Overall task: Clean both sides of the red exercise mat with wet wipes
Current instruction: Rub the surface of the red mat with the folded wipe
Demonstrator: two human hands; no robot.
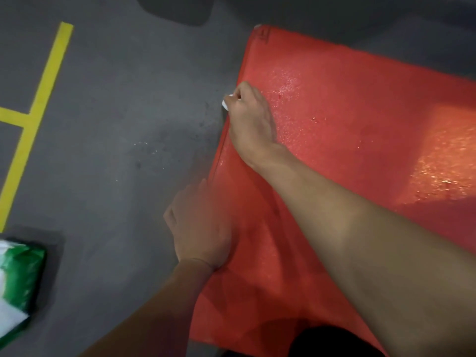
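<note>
The red exercise mat (347, 119) lies flat on the grey floor and fills the right half of the view, its surface glistening wet in patches. My right hand (251, 122) reaches across to the mat's left edge and grips a small white wet wipe (226, 103), only a corner of which shows past the fingers. My left hand (199, 228) is blurred and rests at the same left edge, nearer to me; its fingers are hidden, so whether they curl round the edge is unclear.
A green and white wipes pack (18, 284) lies on the floor at the lower left. Yellow floor lines (43, 94) run along the left. A dark mat-like shape (177, 9) lies at the top. A dark knee (332, 341) shows at the bottom.
</note>
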